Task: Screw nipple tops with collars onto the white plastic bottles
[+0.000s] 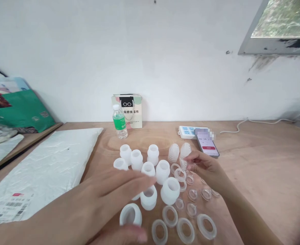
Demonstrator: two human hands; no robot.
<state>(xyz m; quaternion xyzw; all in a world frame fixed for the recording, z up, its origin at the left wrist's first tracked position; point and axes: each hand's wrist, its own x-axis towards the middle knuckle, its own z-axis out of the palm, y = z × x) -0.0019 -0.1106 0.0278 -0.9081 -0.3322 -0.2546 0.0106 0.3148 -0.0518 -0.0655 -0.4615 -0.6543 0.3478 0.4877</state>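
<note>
My left hand stretches over a group of white, open-mouthed, waisted jars, its fingers straight and the thumb apart. The nearest white jar shows between thumb and fingers; I see no grip on it. My right hand pinches a small clear plastic piece, partly hidden by the fingertips. Just behind it stand two ribbed translucent domes. Several translucent rings lie toward the front, with several small clear domed caps beside them, below my right hand.
A white plastic mailer lies at left, near a green bag. At the back stand a water bottle and a paper bag. A phone leans on a power strip; a white cable runs right.
</note>
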